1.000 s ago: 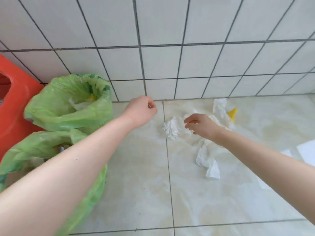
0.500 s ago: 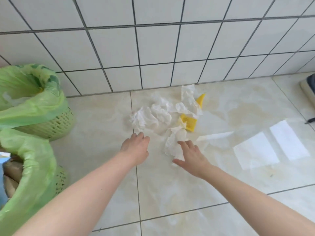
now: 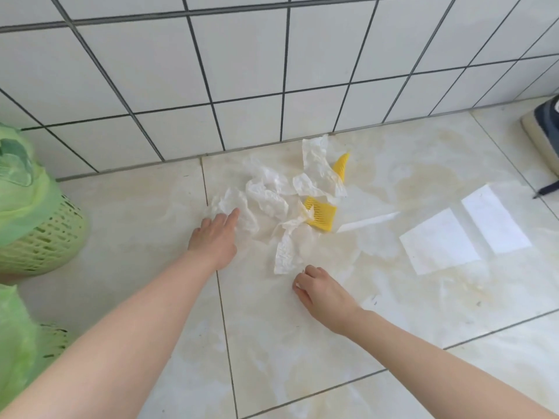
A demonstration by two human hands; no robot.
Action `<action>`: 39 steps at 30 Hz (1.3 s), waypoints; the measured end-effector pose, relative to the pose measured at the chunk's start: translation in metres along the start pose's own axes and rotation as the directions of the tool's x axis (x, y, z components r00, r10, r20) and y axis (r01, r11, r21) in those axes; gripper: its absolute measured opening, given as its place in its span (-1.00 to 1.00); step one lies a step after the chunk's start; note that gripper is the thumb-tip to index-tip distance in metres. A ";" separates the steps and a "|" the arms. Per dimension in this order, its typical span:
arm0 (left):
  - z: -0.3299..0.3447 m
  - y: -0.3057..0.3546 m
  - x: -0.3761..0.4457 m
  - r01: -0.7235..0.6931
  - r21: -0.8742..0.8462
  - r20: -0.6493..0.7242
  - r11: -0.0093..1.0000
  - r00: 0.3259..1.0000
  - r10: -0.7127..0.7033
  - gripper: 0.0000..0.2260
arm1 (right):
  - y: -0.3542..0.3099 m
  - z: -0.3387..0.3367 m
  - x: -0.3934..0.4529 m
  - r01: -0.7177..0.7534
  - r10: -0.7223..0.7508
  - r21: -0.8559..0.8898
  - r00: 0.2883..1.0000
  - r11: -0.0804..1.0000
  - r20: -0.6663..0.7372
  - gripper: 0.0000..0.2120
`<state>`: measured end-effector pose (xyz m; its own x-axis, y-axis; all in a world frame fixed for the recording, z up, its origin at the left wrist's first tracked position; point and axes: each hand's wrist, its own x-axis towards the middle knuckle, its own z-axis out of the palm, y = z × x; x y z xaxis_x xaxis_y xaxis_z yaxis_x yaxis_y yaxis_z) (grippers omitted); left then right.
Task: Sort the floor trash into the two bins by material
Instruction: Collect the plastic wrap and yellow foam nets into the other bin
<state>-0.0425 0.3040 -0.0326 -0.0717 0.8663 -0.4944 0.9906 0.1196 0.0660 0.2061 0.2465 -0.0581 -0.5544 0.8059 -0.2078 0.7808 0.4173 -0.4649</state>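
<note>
Nearest the camera, the right hand [image 3: 322, 293] is seen curled on the floor tile, its fingers drawn together at the lower tip of a twisted strip of white tissue [image 3: 286, 252]; whether a shred is pinched between them cannot be told. At about ten o'clock from it, the left hand [image 3: 215, 237] is laid flat with fingers apart, the forefinger touching a crumpled tissue wad [image 3: 234, 207]. Nothing is gripped there.

Beyond the hands, the remaining litter is heaped together: more crumpled tissue [image 3: 267, 195], a yellow plastic mesh piece [image 3: 322, 214] partly under the paper, and a second yellow fragment [image 3: 341, 166] near the wall at twelve o'clock. Two flat white sheets [image 3: 438, 240] are laid well apart at three o'clock.

At nine o'clock, two bins lined with green bags [image 3: 33, 225] are stood at the frame's edge.

The step in hand is judged to be the gathering of paper. Next, the tissue would need to be closed upon and lifted clear of the yellow plastic, so that materials are not mixed.
</note>
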 end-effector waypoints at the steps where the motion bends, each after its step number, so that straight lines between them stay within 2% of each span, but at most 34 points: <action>1: 0.004 0.000 0.000 0.000 0.008 -0.028 1.000 1.000 0.000 -0.32 | -0.001 0.000 -0.001 -0.003 0.003 0.014 1.000 1.000 -0.028 -0.77; 3: 0.012 -0.001 0.000 -0.004 0.021 -0.076 1.000 0.997 0.006 -0.39 | -0.004 -0.004 0.002 -0.001 0.002 0.012 0.997 1.000 -0.083 -0.78; 7: 0.031 -0.009 -0.008 -0.037 0.060 -0.186 0.998 0.981 0.047 -0.72 | -0.009 -0.018 0.014 -0.012 0.013 0.004 0.987 1.000 -0.163 -0.77; 10: 0.041 -0.022 -0.016 -0.072 -0.170 -0.245 0.983 0.969 0.028 -0.91 | -0.009 -0.029 0.026 -0.018 0.037 0.082 0.972 0.996 -0.233 -0.74; 12: 0.037 -0.026 -0.019 -0.078 -0.348 -0.291 0.934 0.956 -0.028 -0.90 | -0.003 -0.037 0.034 -0.015 0.048 0.121 0.961 0.993 -0.272 -0.69; 15: 0.018 -0.019 -0.018 -0.124 -0.511 -0.368 0.851 0.926 -0.086 -0.85 | 0.015 -0.053 0.052 -0.036 0.074 0.121 0.940 0.992 -0.332 -0.71; 17: -0.005 -0.006 -0.016 -0.157 -0.625 -0.393 0.764 0.910 -0.134 -0.79 | 0.031 -0.064 0.066 -0.082 0.121 0.118 0.919 0.990 -0.376 -0.83; 19: -0.027 0.008 -0.011 -0.176 -0.684 -0.395 0.708 0.905 -0.158 -0.73 | 0.046 -0.074 0.080 -0.168 0.191 0.095 0.910 0.981 -0.369 -0.75; 21: -0.042 0.023 -0.002 -0.209 -0.650 -0.423 0.731 0.898 -0.119 -0.85 | 0.058 -0.082 0.093 -0.196 0.187 0.001 0.930 0.981 -0.316 -0.66; 22: -0.046 0.028 0.005 -0.207 -0.593 -0.427 0.778 0.900 -0.086 -0.91 | 0.061 -0.084 0.097 -0.181 0.160 -0.058 0.951 0.982 -0.265 -0.64; 24: -0.045 0.032 0.022 -0.242 -0.377 -0.411 0.894 0.909 0.072 -0.82 | 0.061 -0.082 0.101 -0.128 0.111 -0.173 0.988 0.977 -0.107 -0.58; 26: -0.040 0.037 0.038 -0.312 -0.169 -0.294 0.935 0.921 0.255 -0.89 | 0.062 -0.071 0.101 -0.099 0.104 -0.283 0.995 0.954 0.004 -0.48; 27: -0.039 0.041 0.042 -0.335 -0.086 -0.199 0.938 0.929 0.313 -0.95 | 0.064 -0.064 0.101 -0.115 0.125 -0.306 0.992 0.945 0.015 -0.45; 29: -0.031 0.047 0.047 -0.374 0.019 -0.039 0.927 0.926 0.374 -0.88 | 0.071 -0.052 0.102 -0.179 0.181 -0.324 0.983 0.929 -0.025 -0.43; 30: -0.026 0.048 0.048 -0.371 0.058 0.003 0.927 0.928 0.371 -0.88 | 0.074 -0.047 0.102 -0.199 0.198 -0.345 0.979 0.917 -0.039 -0.44; 32: -0.016 0.047 0.048 -0.365 0.097 0.003 0.926 0.931 0.366 -0.87 | 0.079 -0.044 0.100 -0.219 0.213 -0.370 0.975 0.903 -0.056 -0.49; 35: -0.007 0.037 0.045 -0.344 0.092 -0.110 0.934 0.929 0.353 -0.86 | 0.082 -0.051 0.094 -0.256 0.235 -0.259 0.966 0.931 -0.107 -0.64; 37: -0.007 0.029 0.041 -0.328 0.068 -0.155 0.942 0.930 0.334 -0.82 | 0.081 -0.063 0.092 -0.321 0.311 -0.068 0.941 0.945 -0.131 -0.75; 39: -0.009 0.021 0.035 -0.292 0.017 -0.173 0.956 0.941 0.291 -0.81 | 0.077 -0.072 0.088 -0.358 0.366 0.080 0.903 0.930 -0.225 -0.91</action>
<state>-0.0249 0.3410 -0.0410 0.2004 0.9339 -0.2962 0.9701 -0.1469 0.1932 0.2383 0.3800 -0.0501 -0.1498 0.9750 -0.1644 0.9017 0.0665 -0.4272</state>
